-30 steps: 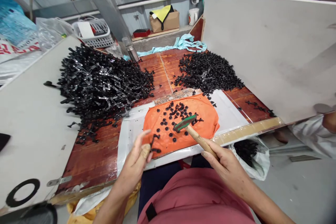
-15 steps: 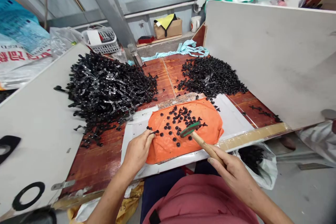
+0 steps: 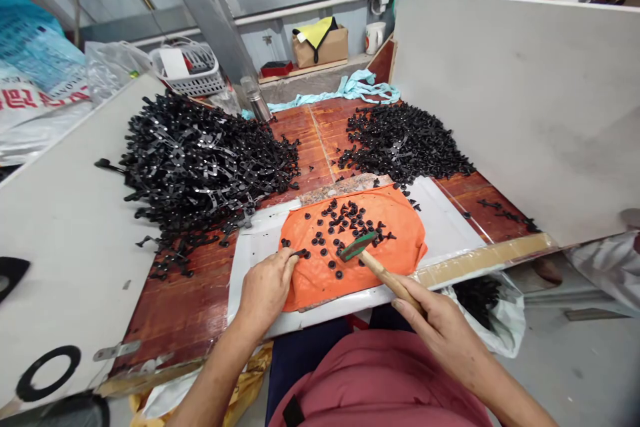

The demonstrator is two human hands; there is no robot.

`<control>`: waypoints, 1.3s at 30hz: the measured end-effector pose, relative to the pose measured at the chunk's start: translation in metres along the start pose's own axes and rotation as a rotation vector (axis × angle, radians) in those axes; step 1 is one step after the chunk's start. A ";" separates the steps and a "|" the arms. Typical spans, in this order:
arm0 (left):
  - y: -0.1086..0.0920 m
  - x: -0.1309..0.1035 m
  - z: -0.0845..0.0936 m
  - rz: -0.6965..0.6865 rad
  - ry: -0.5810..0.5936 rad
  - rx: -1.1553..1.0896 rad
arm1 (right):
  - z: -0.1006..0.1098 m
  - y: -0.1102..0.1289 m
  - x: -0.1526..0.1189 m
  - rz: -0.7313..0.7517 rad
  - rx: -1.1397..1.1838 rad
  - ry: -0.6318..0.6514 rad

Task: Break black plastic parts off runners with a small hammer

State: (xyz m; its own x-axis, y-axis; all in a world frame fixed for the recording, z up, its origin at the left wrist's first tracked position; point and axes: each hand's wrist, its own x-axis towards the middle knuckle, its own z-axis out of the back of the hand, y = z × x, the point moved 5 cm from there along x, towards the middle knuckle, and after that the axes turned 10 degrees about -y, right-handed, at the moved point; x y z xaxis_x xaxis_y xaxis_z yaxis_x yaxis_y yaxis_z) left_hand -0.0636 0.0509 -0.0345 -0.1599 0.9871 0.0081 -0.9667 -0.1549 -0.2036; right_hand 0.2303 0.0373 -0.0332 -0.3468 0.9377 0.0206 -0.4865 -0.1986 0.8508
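Pinched between the fingers of my left hand (image 3: pixel 266 285) is a small black part (image 3: pixel 299 253), at the left side of an orange cloth (image 3: pixel 320 287). My right hand (image 3: pixel 434 312) is wrapped round the wooden handle of a hammer (image 3: pixel 387 277). The hammer's green head is over the cloth, among several small black round pieces (image 3: pixel 345 223) scattered there. Beneath the cloth, a stone slab (image 3: pixel 345 189) shows at the far edge, on a white sheet (image 3: pixel 450 217).
A large heap of black strips (image 3: pixel 200 153) lies at the left, a smaller black heap (image 3: pixel 410 143) at the right. Pale boards (image 3: pixel 515 100) flank the red-brown table (image 3: pixel 195 313). A metal flask (image 3: pixel 256 100) and white basket (image 3: pixel 193 73) stand behind.
The camera view has shifted slightly. My left hand and the black part have moved a little right over the cloth, and the hammer head has moved slightly left.
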 end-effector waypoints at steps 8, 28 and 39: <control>0.003 -0.001 0.000 -0.023 -0.091 0.002 | 0.002 0.028 0.021 0.165 -0.288 0.007; 0.009 -0.001 -0.006 0.034 -0.093 -0.153 | 0.000 0.055 0.040 0.291 -0.470 -0.028; -0.001 -0.003 0.004 0.022 -0.063 -0.062 | -0.008 0.049 0.042 0.273 -0.523 0.014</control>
State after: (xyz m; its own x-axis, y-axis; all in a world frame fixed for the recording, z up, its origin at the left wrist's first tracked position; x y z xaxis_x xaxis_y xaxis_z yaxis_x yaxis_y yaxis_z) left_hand -0.0634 0.0482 -0.0302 -0.1949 0.9787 0.0645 -0.9489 -0.1716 -0.2647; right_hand 0.1859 0.0652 0.0052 -0.5239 0.8299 0.1919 -0.7078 -0.5495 0.4440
